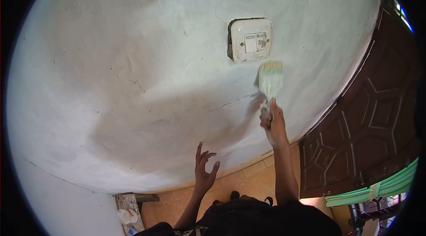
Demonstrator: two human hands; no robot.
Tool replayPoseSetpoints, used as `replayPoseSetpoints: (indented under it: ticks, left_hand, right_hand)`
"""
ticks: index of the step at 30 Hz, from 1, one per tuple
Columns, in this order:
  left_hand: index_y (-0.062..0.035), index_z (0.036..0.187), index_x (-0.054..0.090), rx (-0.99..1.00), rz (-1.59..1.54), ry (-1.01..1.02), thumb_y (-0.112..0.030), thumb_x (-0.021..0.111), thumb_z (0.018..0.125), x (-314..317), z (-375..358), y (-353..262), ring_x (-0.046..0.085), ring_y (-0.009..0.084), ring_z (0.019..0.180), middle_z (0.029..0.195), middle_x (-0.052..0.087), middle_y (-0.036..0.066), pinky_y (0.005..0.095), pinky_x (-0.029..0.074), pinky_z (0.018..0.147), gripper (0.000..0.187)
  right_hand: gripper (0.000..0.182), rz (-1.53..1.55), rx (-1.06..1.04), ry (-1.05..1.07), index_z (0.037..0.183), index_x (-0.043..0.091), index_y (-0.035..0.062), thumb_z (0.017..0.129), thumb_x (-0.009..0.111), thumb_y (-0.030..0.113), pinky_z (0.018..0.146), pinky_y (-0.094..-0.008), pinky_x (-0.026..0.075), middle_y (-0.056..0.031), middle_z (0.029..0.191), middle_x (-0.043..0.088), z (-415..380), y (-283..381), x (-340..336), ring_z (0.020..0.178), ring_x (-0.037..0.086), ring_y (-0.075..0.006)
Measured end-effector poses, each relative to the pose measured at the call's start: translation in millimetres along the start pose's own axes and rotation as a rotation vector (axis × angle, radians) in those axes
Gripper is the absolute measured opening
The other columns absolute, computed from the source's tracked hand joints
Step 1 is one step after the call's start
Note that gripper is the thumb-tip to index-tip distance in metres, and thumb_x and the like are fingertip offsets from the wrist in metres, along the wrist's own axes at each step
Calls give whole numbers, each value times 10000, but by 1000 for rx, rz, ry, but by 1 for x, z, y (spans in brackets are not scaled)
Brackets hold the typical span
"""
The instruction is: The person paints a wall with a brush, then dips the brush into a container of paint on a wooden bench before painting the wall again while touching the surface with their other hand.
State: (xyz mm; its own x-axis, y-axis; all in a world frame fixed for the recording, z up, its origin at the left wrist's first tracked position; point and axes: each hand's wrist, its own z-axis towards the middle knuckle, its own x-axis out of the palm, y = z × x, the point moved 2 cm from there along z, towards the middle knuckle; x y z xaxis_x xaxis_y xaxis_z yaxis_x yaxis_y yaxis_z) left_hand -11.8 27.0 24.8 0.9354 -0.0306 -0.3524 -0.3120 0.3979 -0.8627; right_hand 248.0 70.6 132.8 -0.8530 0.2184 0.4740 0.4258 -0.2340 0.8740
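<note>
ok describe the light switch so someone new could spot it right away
Start with the broad pale wall left of the dark carved door. The light switch sits high on it, just above the paintbrush held by the right hand. It is the wall's only square white plate, paint-smudged.

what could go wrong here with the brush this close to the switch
The paintbrush in the right hand has its bristles just below the light switch, so paint could smear onto the plate or its rockers, which already look spattered. Wet paint might also seep into the rough gap in the wall beside the switch, a possible electrical hazard. The left hand is spread open near the wall and could smudge fresh paint.
</note>
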Motion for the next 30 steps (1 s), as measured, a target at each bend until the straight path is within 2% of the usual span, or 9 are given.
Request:
replayPoseSetpoints:
  ticks: [2,6,8,12,15,18,22,25,30]
  left_hand:
    - [-42,1087,641,-16,-31,-13,-67,681,828,1,-1,3,518,335,1194,1516,307,178,423,475,930,263]
    - [-46,1076,647,38,-15,-42,-64,674,823,4,-4,5,513,328,1193,1525,290,180,421,472,890,255]
    - [-47,1077,647,23,-29,-41,-66,675,824,5,-7,3,512,322,1192,1528,283,179,418,471,883,255]
    - [-52,1084,645,-4,-10,-38,-74,686,820,8,-5,-3,512,310,1190,1532,272,179,409,473,877,268]
    - [-58,1093,640,-13,8,-58,-74,700,811,11,-6,-4,514,306,1186,1527,281,179,403,473,872,289]
    - [-66,1099,632,21,57,-96,-70,714,797,15,-5,0,526,304,1171,1525,277,186,401,480,864,313]
    - [-79,1103,625,-45,44,-118,-74,722,797,27,-2,1,540,291,1155,1546,187,186,397,492,866,321]
    - [-91,1106,623,-54,60,-138,-79,724,803,40,1,-2,546,285,1147,1560,107,177,392,498,868,320]
    - [-108,1102,626,-79,63,-191,-78,728,807,51,4,-6,546,281,1145,1564,63,166,385,500,861,313]
  right_hand:
    - [382,-74,55,-42,897,512,110,1000,456,473,410,-199,149,100,588,258,-21,-9,-10,467,208,-9]
    - [383,-90,-56,-79,891,506,107,1004,447,468,402,-203,146,97,589,270,-36,24,0,457,197,-12]
    - [381,-110,-138,-107,879,496,109,1007,442,464,400,-205,149,95,590,274,-17,47,3,453,193,-14]
    - [385,-92,-79,-13,838,448,116,1010,435,461,404,-205,169,84,592,280,9,40,-3,455,204,-21]
    - [424,-108,15,-43,810,480,110,1018,398,471,397,-216,152,94,579,271,-4,10,-23,448,199,-7]
    - [422,-122,73,-52,802,468,121,1017,394,477,403,-209,150,98,575,270,-22,15,-24,445,205,-6]
    - [407,-184,-146,26,910,526,74,1019,414,450,406,-206,152,83,577,305,5,71,-4,450,214,-17]
    - [401,-231,-153,109,905,524,71,1027,401,432,405,-209,153,84,567,290,36,63,-9,448,215,-19]
    - [404,-136,52,115,853,499,78,1029,401,428,409,-205,193,83,559,290,2,25,-33,442,236,-22]
